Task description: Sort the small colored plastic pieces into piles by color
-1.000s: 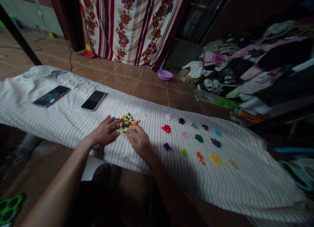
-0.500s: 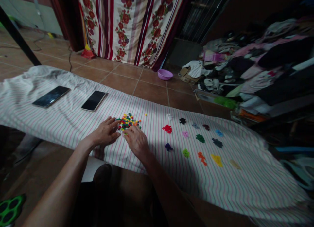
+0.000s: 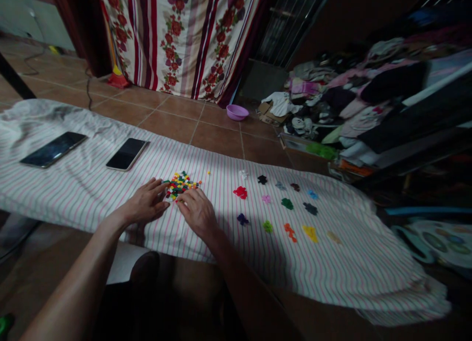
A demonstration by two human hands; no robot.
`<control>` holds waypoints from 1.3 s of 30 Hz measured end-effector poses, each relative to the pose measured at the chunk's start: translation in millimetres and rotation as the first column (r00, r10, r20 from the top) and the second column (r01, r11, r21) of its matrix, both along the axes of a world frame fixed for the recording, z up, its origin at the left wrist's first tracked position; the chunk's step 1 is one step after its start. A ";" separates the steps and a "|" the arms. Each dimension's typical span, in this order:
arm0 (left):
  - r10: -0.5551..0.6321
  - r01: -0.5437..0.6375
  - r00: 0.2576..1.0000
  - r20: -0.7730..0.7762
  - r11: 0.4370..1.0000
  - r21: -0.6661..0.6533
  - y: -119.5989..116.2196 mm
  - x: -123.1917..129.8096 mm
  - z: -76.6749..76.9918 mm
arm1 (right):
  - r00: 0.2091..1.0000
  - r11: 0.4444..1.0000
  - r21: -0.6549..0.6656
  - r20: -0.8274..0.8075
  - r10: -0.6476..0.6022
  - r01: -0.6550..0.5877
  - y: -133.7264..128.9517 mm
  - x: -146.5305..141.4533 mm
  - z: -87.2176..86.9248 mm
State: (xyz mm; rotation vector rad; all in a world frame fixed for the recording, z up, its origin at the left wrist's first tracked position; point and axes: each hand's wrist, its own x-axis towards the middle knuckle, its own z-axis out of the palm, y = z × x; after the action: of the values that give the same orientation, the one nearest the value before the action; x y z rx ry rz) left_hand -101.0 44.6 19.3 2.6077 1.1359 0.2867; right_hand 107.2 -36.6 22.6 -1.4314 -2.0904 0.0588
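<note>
A mixed pile of small coloured pieces (image 3: 183, 181), in green, yellow, red, orange and white, lies on the striped cloth (image 3: 221, 242). My left hand (image 3: 145, 201) rests at the pile's left edge, fingers apart and fingertips touching it. At its near right side, my right hand (image 3: 198, 213) has its fingers bent and pinched together over the pieces; what they hold, if anything, is too small to name. To the right lie several single-colour heaps, among them a red heap (image 3: 240, 192), a dark green heap (image 3: 286, 203), an orange heap (image 3: 290, 232) and a yellow heap (image 3: 310, 233).
Two phones lie left of the pile: a near phone (image 3: 127, 154) and a larger dark one (image 3: 54, 150). One yellow piece (image 3: 209, 173) sits apart behind the pile. Beyond the cloth are a purple basin (image 3: 237, 112) on the tiled floor and heaped clothes (image 3: 332, 93) at right.
The whole view has shifted, so the cloth, pile and phones appear further left. Both hands stay at the pile, with only slight finger movement.
</note>
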 end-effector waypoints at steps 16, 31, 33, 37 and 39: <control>0.055 -0.057 0.997 -0.050 0.998 -0.036 -1.2 2.4 7.0 | 0.932 0.972 0.047 -0.299 -0.205 0.228 -0.2 86.7 4.6; 0.066 -0.068 0.996 -0.061 0.997 -0.028 -2.5 3.9 11.4 | 0.779 0.819 -0.078 -0.266 -0.567 0.569 -17.2 159.1 -0.7; 0.060 -0.062 0.996 -0.064 0.998 -0.029 -2.5 3.6 11.7 | 0.774 0.818 -0.087 -0.277 -0.569 0.569 -16.3 160.9 -3.5; 0.050 -0.051 0.998 -0.047 0.998 -0.032 -1.8 2.3 10.9 | 0.772 0.815 -0.093 -0.275 -0.574 0.572 -15.1 162.2 -7.4; 0.045 -0.047 0.998 -0.043 0.998 -0.043 -1.5 1.6 10.4 | 0.772 0.812 -0.093 -0.264 -0.579 0.577 -15.3 162.2 -8.4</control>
State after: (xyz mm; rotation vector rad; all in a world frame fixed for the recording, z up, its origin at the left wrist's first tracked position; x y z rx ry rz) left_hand -99.4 43.1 29.8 2.5635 1.2040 0.2154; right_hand 269.4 -51.9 14.3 -1.8906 -1.3497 0.0196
